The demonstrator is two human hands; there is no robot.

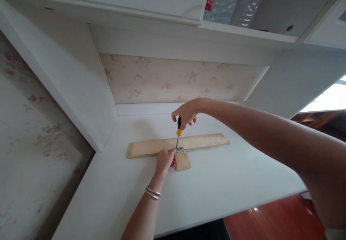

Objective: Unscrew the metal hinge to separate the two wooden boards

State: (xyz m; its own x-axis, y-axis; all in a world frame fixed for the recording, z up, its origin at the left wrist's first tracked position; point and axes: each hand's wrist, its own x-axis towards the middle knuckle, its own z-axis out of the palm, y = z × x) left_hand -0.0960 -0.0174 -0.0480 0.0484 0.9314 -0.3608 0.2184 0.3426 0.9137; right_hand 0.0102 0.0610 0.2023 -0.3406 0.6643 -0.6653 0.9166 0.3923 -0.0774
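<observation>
From my remote view, the white desk [221, 182] fills the lower field, set in an alcove with floral wallpaper [175, 79] behind and a shelf above holding plastic bottles [229, 0]. Lying across the desk's middle is a long wooden strip [151, 147], with a small wooden block [183, 160] butted against its near edge. My right arm enters from the lower right and extends across the desk, wrist bent downward; the right hand [186, 113] has its fingers curled shut around the black top of a screwdriver [178, 132], held upright. Its tip meets a small metal hinge [180, 150] bridging strip and block. My left forearm rises from below, two bangles [152, 193] at the wrist; the left hand [164, 161] rests beside the hinge, fingers pressed together against the block's left edge.
</observation>
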